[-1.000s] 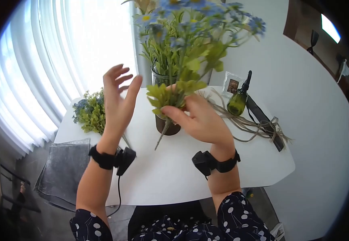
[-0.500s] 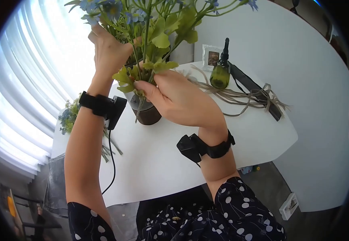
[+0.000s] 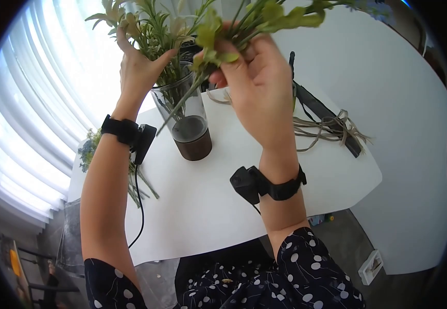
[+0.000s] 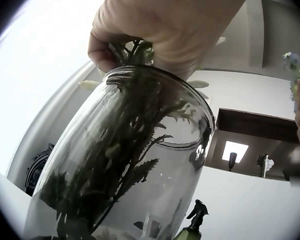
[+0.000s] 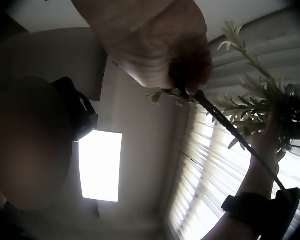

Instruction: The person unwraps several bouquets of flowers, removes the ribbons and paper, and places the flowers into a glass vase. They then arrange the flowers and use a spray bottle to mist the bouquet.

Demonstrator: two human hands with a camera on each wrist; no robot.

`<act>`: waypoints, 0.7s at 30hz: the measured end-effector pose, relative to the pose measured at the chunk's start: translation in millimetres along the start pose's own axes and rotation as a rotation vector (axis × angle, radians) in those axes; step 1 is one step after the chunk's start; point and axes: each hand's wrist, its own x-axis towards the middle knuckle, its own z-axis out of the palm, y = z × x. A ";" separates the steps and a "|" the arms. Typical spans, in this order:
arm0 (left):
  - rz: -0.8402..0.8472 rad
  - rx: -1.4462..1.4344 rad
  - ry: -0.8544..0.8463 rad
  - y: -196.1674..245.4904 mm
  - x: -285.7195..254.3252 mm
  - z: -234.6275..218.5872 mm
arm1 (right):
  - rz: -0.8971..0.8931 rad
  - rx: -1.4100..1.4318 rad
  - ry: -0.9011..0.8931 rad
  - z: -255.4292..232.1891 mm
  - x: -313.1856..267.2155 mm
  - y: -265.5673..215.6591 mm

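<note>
A clear glass vase [image 3: 190, 105] with a brown base stands on the table, leafy stems [image 4: 105, 155] inside it. My left hand [image 3: 141, 69] is at the vase's mouth, its fingers curled round the greenery just above the rim in the left wrist view. In my right hand [image 3: 262, 87] I hold a bunch of blue flowers [image 3: 293, 18] by its stem, tilted, with the blossoms toward the upper right. The bare stem end [image 5: 240, 140] points down and left past the vase in the head view. Pale flowers [image 3: 174, 31] rise from the vase beside my left hand.
Another blue flower bunch [image 3: 87, 149] lies on the white table [image 3: 213, 206] at the left, partly behind my forearm. At the right are grey-brown cords [image 3: 316, 131] and a long black strip [image 3: 319, 108]. A green bottle [image 4: 189, 234] stands beyond the vase.
My left hand went from raised and spread to the greenery at the vase. My right hand has turned the blue bunch from upright to leaning right and moved it away from the vase.
</note>
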 end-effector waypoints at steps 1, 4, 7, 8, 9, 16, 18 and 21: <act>0.002 0.005 0.014 -2.3 -0.1 -1.8 | -0.078 -0.028 0.061 1.3 8.2 -4.3; 0.093 -0.016 0.033 -17.6 0.0 1.0 | -0.228 0.008 0.214 5.9 44.9 -8.2; 0.063 0.001 0.041 -21.4 1.4 1.6 | -0.308 -0.013 0.237 13.0 79.3 -9.7; 0.051 0.000 0.046 -21.4 2.0 1.4 | -0.404 -0.154 0.215 13.9 86.1 -10.3; 0.039 -0.006 0.050 -21.0 1.9 1.7 | -0.405 -0.147 0.203 15.3 89.8 -10.3; 0.083 -0.054 0.051 -33.2 4.2 5.8 | -0.293 -0.659 -0.061 34.0 89.2 37.9; 0.073 -0.104 0.068 -26.4 0.8 1.8 | -0.203 -0.600 -0.180 34.5 85.4 60.0; -0.148 -0.277 -0.041 -2.0 -3.3 -10.5 | 0.022 -0.524 -0.316 37.5 73.7 83.4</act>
